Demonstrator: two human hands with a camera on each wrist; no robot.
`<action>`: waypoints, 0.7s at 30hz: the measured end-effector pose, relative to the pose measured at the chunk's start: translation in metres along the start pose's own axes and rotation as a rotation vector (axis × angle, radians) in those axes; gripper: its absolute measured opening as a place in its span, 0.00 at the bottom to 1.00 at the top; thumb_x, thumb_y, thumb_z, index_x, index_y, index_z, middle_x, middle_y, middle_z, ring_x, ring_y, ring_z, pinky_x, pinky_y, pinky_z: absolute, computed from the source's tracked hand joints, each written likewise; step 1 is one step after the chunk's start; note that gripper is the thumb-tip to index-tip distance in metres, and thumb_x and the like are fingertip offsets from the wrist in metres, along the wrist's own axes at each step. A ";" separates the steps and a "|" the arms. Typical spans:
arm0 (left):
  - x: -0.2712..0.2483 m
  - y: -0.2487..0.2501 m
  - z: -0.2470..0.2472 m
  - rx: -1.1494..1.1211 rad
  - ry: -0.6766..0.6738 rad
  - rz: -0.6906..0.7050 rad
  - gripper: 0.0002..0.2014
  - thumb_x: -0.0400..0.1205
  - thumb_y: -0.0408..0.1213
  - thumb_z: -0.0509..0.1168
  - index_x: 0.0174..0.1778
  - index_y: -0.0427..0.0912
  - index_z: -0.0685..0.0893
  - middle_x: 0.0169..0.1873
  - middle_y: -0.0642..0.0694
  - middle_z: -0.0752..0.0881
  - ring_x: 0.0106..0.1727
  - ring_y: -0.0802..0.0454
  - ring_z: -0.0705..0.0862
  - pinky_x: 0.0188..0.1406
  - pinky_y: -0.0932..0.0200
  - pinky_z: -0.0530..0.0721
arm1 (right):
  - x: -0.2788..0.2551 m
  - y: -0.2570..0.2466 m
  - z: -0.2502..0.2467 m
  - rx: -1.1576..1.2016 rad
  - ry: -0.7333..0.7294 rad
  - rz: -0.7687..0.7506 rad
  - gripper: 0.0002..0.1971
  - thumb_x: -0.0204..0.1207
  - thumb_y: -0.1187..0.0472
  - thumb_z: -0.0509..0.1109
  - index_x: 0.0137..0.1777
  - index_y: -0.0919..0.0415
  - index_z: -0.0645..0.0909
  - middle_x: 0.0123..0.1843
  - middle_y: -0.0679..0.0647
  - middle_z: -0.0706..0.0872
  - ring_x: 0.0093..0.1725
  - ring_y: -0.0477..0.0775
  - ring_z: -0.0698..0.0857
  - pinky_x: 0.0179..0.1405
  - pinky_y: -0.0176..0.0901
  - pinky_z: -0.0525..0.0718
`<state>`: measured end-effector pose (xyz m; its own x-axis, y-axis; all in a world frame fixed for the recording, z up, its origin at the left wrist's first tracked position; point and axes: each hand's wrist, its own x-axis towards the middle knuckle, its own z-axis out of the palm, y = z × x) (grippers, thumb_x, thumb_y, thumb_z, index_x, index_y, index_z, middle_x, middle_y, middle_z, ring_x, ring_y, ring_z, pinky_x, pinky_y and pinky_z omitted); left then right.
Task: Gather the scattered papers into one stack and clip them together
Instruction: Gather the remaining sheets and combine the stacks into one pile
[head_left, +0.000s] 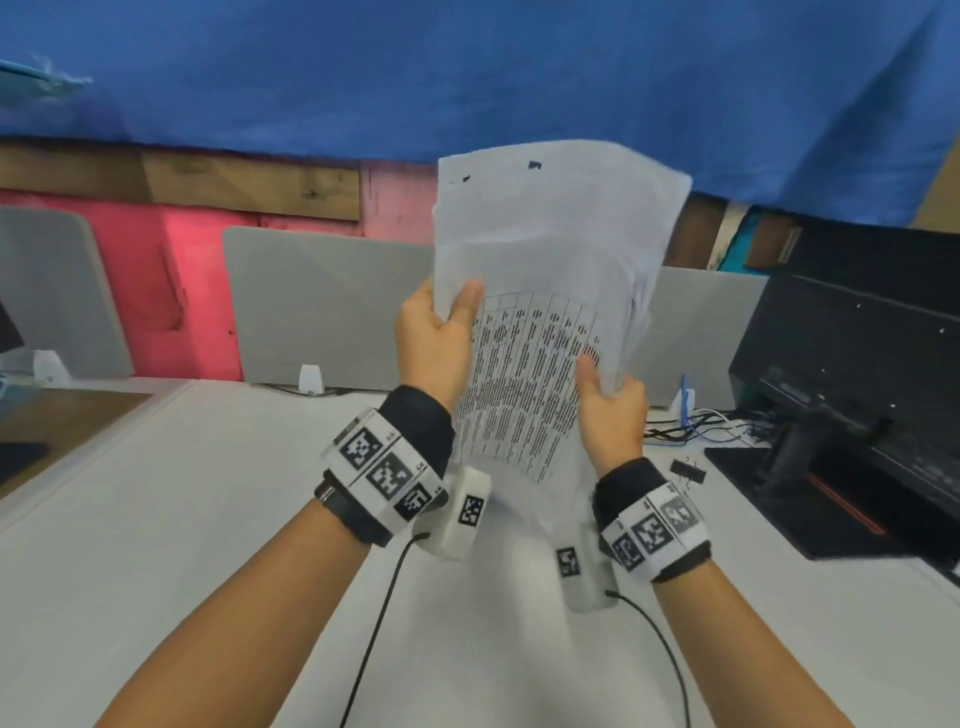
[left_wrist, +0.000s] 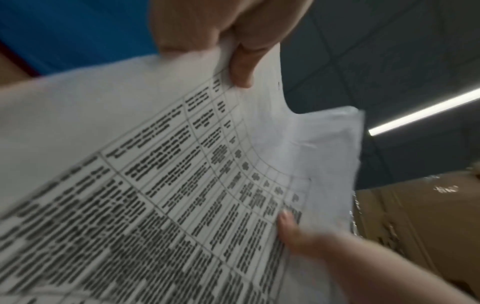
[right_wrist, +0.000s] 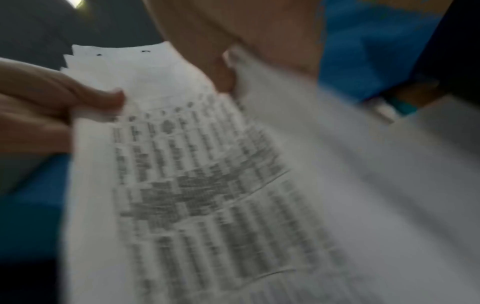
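A loose stack of printed papers (head_left: 540, 291) stands upright above the white desk, its front sheet showing a table of text (left_wrist: 182, 185). My left hand (head_left: 439, 332) grips its left edge, thumb on the front. My right hand (head_left: 610, 400) grips the right edge lower down, thumb on the front sheet. The sheets' edges are uneven at the top and right (right_wrist: 78, 59). A black binder clip (head_left: 688, 472) lies on the desk to the right of my right wrist. The fingers behind the sheets are hidden.
A black monitor (head_left: 857, 374) on its stand sits at the right, with cables (head_left: 696, 426) beside it. Grey divider panels (head_left: 332, 306) line the back of the white desk (head_left: 208, 519). Brown cardboard boxes (left_wrist: 415, 226) show in the left wrist view.
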<state>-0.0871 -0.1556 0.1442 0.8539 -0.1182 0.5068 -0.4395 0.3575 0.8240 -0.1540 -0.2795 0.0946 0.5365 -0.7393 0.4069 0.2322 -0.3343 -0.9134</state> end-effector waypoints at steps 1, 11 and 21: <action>-0.003 0.000 0.002 -0.004 -0.011 0.015 0.15 0.82 0.31 0.62 0.64 0.31 0.79 0.47 0.51 0.84 0.43 0.65 0.84 0.47 0.77 0.80 | 0.000 -0.002 0.004 0.069 0.019 0.006 0.07 0.79 0.58 0.64 0.49 0.60 0.81 0.43 0.52 0.82 0.44 0.48 0.82 0.53 0.41 0.79; 0.021 0.011 -0.022 -0.156 0.041 -0.027 0.39 0.65 0.53 0.75 0.67 0.36 0.75 0.68 0.44 0.80 0.67 0.52 0.79 0.70 0.56 0.76 | 0.013 0.012 -0.019 0.293 -0.212 0.064 0.32 0.49 0.40 0.81 0.52 0.58 0.83 0.45 0.49 0.90 0.42 0.41 0.90 0.41 0.32 0.87; 0.034 0.006 -0.021 -0.236 0.029 -0.063 0.13 0.77 0.30 0.64 0.28 0.48 0.79 0.33 0.48 0.80 0.38 0.52 0.76 0.46 0.58 0.75 | 0.017 0.017 -0.029 0.342 -0.208 0.080 0.30 0.41 0.42 0.84 0.43 0.52 0.80 0.41 0.46 0.91 0.39 0.42 0.89 0.40 0.31 0.87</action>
<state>-0.0551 -0.1378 0.1614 0.8865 -0.1220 0.4464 -0.3111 0.5571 0.7700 -0.1642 -0.3146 0.0859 0.7081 -0.6096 0.3563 0.4206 -0.0411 -0.9063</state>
